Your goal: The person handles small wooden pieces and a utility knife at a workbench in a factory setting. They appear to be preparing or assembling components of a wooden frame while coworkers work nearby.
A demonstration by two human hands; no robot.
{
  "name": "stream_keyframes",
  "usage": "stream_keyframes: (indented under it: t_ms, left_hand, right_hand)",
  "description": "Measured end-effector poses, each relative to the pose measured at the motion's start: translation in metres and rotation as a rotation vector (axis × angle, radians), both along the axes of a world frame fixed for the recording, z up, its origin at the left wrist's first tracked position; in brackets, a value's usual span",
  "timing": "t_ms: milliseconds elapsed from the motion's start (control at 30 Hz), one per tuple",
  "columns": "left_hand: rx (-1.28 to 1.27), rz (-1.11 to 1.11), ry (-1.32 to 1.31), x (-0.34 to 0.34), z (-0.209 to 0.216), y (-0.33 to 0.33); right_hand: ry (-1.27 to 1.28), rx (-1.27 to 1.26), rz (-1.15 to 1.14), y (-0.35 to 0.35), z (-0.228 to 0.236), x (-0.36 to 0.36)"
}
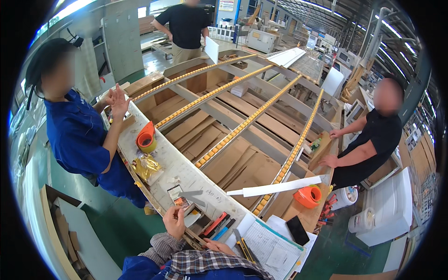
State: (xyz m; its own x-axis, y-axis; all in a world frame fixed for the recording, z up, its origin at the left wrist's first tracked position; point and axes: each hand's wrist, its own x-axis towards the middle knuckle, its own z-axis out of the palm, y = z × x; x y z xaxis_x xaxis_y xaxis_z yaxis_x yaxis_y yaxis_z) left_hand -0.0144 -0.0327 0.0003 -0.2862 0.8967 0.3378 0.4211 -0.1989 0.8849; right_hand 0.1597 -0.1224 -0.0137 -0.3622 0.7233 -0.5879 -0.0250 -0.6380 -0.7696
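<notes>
My left hand (174, 224) is raised at the near edge of the worktable, its fingers curled together; whether anything small is between them is hidden. Low along the same edge lies my right hand (220, 247), fingers stretched out to the left and holding nothing I can see. Between and beyond the hands are a red-and-black tool (214, 226) and a blue pen-like tool (225, 228). Black-and-yellow utility knives (246, 251) rest on a clipboard of papers (275, 249), just right of my right hand. Grey strips (193, 194) and a small printed packet (177, 194) lie beyond my left hand.
Rows of yellow rollers (233, 134) span the frame table over cardboard sheets. A white strip (280, 187) lies across its near side. Orange tape dispensers (147, 136) (308, 196), a yellow plastic bag (147, 169) and a phone (297, 230) surround it. Three people stand around.
</notes>
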Motion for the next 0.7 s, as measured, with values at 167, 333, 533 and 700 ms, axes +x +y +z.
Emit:
stream_keyframes:
  t_ms: [167, 333, 533, 700]
  left_hand:
    - [0.085, 0.018, -0.024, -0.005, -0.017, 0.002]
    - [0.048, -0.035, -0.023, -0.012, -0.017, 0.001]
    - [0.059, -0.112, 0.116, -0.004, -0.013, 0.008]
    - [-0.049, -0.199, 0.253, -0.015, -0.005, 0.007]
  right_hand:
    - [-0.194, 0.259, 0.215, 0.004, 0.008, 0.01]
    - [-0.153, 0.265, 0.253, 0.013, 0.019, 0.006]
    - [-0.129, 0.378, 0.153, 0.015, 0.0, 0.006]
    - [-0.143, 0.411, 0.161, 0.012, -0.002, 0.003]
